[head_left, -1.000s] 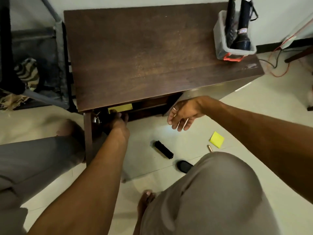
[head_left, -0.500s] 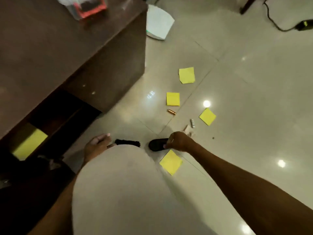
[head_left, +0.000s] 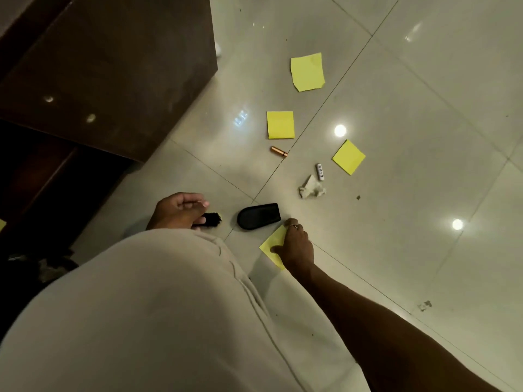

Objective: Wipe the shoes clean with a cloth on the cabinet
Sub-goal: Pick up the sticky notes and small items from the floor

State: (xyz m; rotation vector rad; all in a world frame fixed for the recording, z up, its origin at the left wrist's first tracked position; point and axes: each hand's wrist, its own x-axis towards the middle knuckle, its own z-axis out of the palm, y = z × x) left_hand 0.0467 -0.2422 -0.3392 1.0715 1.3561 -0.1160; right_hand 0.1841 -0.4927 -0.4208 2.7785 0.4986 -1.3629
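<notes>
No shoe shows in this view. My left hand (head_left: pixel 178 210) is low over the floor tiles, fingers curled round a black bristle brush (head_left: pixel 211 219) whose end sticks out to the right. A black oval object (head_left: pixel 259 216) lies on the floor between my hands. My right hand (head_left: pixel 297 244) is just right of it, thumb on top of a yellow paper note (head_left: pixel 271 244) and bent fingers at the note's far edge. A crumpled white wad (head_left: pixel 311 188) lies further out on the tiles. The dark wooden cabinet (head_left: pixel 113 66) stands at the upper left.
Three more yellow notes (head_left: pixel 307 72) (head_left: pixel 280 125) (head_left: pixel 348 157) lie on the glossy tiles, with a copper tube (head_left: pixel 279 151) and a small white cylinder (head_left: pixel 320 171). My bent knee (head_left: pixel 158 306) fills the lower left. The cabinet's open underside (head_left: pixel 42 179) is dark.
My view swung from the cabinet top down to the floor. My left hand left the cabinet's underside and took the brush. My right hand went from the black oval object to the yellow note.
</notes>
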